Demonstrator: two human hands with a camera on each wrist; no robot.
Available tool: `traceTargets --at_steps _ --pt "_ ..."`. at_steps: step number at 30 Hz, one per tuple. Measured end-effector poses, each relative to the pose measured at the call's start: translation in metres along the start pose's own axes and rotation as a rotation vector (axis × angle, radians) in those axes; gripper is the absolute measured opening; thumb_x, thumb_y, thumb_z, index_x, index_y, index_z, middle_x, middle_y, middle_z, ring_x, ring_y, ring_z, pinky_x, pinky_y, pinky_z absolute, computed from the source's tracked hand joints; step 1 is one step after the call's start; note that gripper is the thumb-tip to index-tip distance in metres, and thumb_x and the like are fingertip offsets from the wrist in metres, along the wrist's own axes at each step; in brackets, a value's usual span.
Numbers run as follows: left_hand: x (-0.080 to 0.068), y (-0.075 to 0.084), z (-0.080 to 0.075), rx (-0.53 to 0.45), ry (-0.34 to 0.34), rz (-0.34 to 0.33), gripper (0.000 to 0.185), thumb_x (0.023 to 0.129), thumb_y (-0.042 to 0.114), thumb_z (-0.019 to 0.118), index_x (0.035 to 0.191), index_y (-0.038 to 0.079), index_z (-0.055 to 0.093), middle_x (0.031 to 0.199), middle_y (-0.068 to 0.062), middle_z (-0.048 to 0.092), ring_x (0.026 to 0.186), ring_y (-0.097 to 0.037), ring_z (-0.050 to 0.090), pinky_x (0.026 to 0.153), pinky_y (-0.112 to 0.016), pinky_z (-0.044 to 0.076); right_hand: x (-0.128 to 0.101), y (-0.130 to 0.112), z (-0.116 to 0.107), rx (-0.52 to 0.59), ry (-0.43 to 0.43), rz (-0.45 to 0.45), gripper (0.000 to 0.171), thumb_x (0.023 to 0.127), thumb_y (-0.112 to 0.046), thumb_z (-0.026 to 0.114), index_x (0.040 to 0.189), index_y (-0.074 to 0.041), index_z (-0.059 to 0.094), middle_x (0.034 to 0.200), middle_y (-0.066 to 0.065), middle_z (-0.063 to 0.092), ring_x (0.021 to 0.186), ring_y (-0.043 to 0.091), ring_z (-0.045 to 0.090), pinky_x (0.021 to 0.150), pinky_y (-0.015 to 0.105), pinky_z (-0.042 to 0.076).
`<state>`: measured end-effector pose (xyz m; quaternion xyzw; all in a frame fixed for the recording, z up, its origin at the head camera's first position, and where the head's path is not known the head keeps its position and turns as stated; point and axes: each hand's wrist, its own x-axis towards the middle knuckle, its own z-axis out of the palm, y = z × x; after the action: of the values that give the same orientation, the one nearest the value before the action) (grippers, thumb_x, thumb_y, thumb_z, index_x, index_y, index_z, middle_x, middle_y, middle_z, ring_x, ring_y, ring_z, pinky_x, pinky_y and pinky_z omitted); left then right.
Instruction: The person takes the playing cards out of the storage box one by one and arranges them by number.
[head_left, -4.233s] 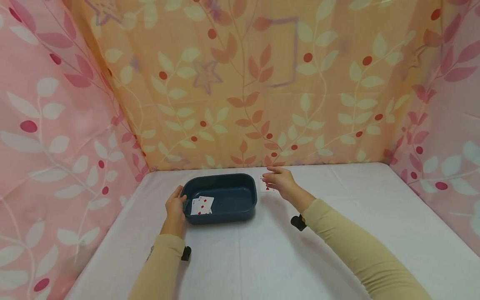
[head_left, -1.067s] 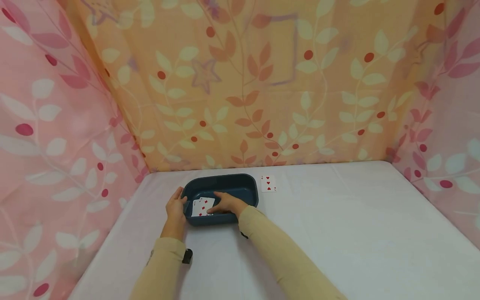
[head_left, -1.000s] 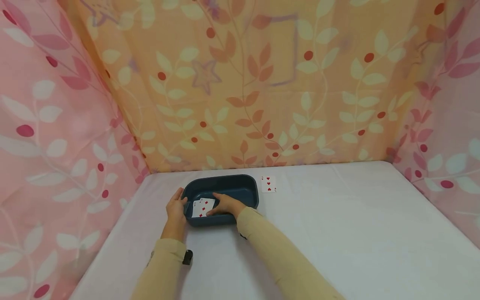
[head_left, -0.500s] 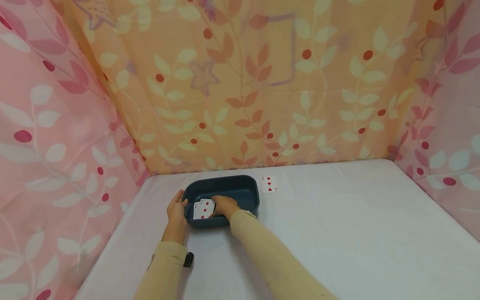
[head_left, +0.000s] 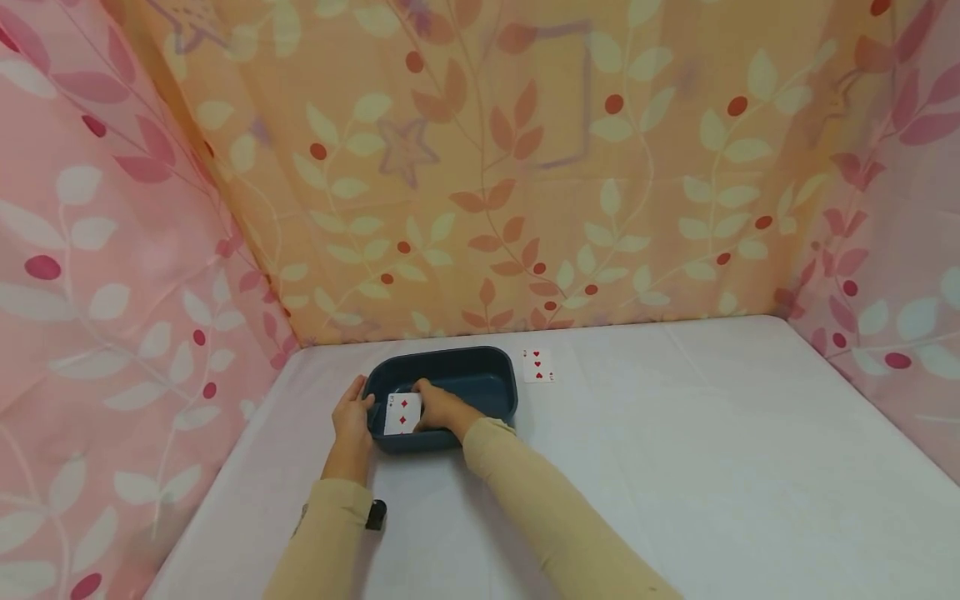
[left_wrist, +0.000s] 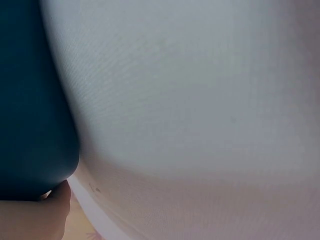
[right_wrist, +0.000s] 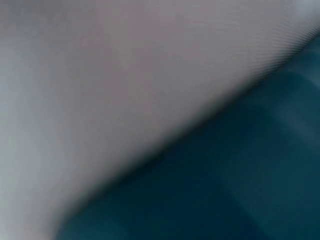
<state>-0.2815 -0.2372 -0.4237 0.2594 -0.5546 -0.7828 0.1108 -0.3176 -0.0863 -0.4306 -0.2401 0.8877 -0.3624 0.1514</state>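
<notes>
White table (head_left: 675,467): our left hand (head_left: 351,421) grips the tray (head_left: 480,379) rim; our right hand (head_left: 438,408) pinches the card (head_left: 401,413). Lift it clear without tipping the tray.

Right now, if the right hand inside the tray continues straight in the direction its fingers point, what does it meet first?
The right hand points toward the tray's left end, so probably the diamond card it already touches, then the dark blue tray's wall, where the left hand rests.

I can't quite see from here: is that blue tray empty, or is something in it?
Not empty. A diamonds card shows inside the blue tray, with the right hand on it.
</notes>
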Motion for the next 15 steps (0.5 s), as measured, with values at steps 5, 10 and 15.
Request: traceTargets --at_steps 5,10,15 --pt "-0.001 0.000 0.000 -0.027 -0.004 0.003 0.054 0.098 -0.008 0.041 0.150 0.008 0.035 0.155 -0.005 0.030 0.143 -0.015 0.024 0.115 -0.027 0.017 0.003 0.003 0.003 0.222 -0.016 -0.069 0.053 0.075 0.011 0.076 0.119 0.001 0.047 0.087 0.009 0.060 0.069 0.014 0.055 0.062 0.023 0.048" --pt "-0.002 0.000 0.000 -0.034 0.001 0.000 0.055 0.098 -0.009 0.041 0.150 0.008 0.035 0.155 -0.005 0.030 0.143 -0.015 0.025 0.115 -0.027 0.017 0.004 0.005 0.001 0.331 0.015 -0.066 0.048 0.079 0.014 0.070 0.122 0.005 0.051 0.074 0.008 0.061 0.059 0.012 0.054 0.054 0.021 0.046" --pt "-0.001 0.000 0.001 -0.024 0.003 0.010 0.054 0.098 -0.009 0.041 0.150 0.007 0.035 0.155 -0.005 0.030 0.142 -0.015 0.026 0.115 -0.027 0.020 0.002 0.004 -0.007 0.438 0.127 -0.078 0.051 0.085 0.010 0.066 0.134 0.003 0.052 0.076 0.008 0.060 0.066 0.018 0.059 0.063 0.030 0.054"
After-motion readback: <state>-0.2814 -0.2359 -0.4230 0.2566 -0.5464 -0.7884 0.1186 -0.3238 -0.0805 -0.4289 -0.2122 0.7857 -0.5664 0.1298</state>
